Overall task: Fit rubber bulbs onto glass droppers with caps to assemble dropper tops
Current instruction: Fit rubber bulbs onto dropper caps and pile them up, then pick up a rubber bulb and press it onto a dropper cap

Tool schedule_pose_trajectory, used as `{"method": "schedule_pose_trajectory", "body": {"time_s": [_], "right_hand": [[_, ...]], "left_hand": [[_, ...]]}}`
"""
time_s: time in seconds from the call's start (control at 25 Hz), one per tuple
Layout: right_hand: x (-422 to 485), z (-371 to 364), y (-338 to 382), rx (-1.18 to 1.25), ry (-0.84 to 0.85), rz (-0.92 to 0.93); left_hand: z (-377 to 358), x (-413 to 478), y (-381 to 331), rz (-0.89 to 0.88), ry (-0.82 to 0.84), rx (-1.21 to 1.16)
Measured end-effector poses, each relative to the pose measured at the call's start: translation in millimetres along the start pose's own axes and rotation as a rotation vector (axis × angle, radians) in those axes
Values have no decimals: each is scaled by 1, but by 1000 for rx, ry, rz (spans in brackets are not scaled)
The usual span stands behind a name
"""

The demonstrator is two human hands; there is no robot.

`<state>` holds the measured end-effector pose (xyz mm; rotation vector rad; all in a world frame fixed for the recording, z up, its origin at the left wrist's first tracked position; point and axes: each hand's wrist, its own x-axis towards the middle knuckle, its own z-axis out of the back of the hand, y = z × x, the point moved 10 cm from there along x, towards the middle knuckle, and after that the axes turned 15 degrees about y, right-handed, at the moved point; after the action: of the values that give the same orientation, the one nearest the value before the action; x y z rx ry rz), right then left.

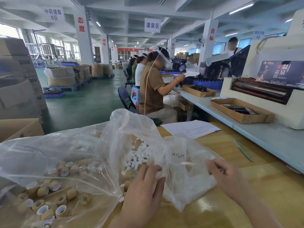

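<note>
**Parts Bags Open, One Dropper Pinched**

At far left a big clear bag (49, 153) of tan caps (42, 191) sprawls on the worktop (271, 186), its mouth turned toward the person so caps can be picked without digging. Next come the white rubber bulbs (138, 157), heaped in a fold of plastic. The left hand (146, 185) rests on that plastic at the heap's near edge with its fingers curled downward. Whether they have caught a bulb cannot be told (the tips are hidden). Right of it lies a smaller bag (189, 183), its contents too faint to name. The right hand (227, 176), blurred, pinches a thin pale glass dropper (187, 163), held level with its free end toward the left hand, probably to meet a bulb. A pen (243, 150) lies beyond.
</note>
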<state>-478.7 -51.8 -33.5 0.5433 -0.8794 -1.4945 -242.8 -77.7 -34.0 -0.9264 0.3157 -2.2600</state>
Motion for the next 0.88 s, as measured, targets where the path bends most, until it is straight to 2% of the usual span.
{"method": "schedule_pose_trajectory", "body": {"time_s": [0.08, 0.12, 0.2, 0.36, 0.48, 0.6, 0.68, 0.76, 0.88], "right_hand": [[-1, 27, -33, 8, -246, -194], [0, 28, -47, 5, -279, -279], [11, 12, -61, -10, -217, -374], [37, -33, -69, 5, 50, -475], [49, -33, -57, 51, 30, -422], [56, -27, -16, 370, -61, -261], [61, -36, 27, 509, -14, -96], [60, -55, 67, 547, 57, 71], [51, -101, 81, 700, 106, 164]], "left_hand": [[5, -3, 5, 23, -38, -41], [3, -4, 7, 27, -30, -53], [1, -3, 14, 61, -16, -65], [0, -4, 26, 141, -9, -83], [1, -4, 25, 125, 1, -86], [-2, -3, 21, 91, 24, -85], [-3, -3, 22, 90, 40, -94], [-2, -5, 27, 115, 27, -125], [-6, -6, 32, 136, 37, -210]]}}
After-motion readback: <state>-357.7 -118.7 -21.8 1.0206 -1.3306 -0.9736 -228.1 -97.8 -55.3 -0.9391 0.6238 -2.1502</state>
